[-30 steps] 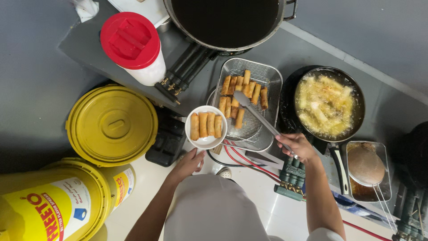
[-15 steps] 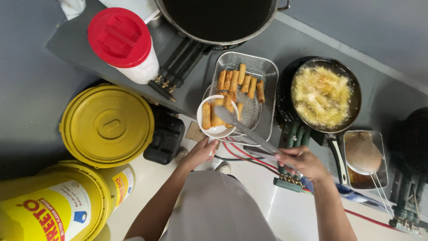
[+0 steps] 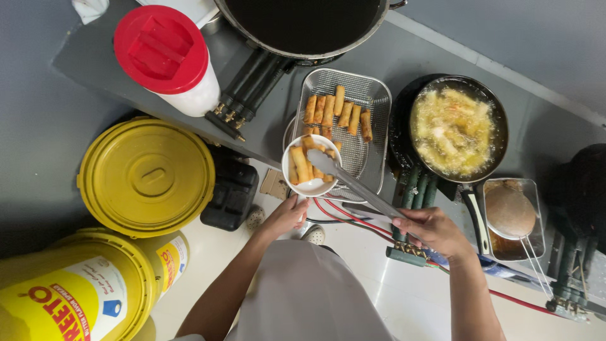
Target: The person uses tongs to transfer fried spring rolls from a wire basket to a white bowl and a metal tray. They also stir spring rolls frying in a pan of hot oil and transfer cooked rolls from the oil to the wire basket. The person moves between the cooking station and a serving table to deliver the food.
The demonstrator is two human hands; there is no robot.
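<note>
Left hand (image 3: pixel 287 216) with fingers curled under the white bowl (image 3: pixel 310 167) of fried rolls (image 3: pixel 301 163), right hand (image 3: pixel 432 228) clamped on tongs (image 3: pixel 353 183) reaching into that bowl, beside the wire basket (image 3: pixel 369 104).

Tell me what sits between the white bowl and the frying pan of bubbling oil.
In the head view, the wire mesh basket with fried rolls lies between the white bowl and the frying pan. The tongs from the right hand reach into the bowl.

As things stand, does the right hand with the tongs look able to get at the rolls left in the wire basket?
Probably yes. The right hand holds tongs whose tips sit at the bowl, right beside the basket. The rolls lie uncovered, with nothing between.
</note>
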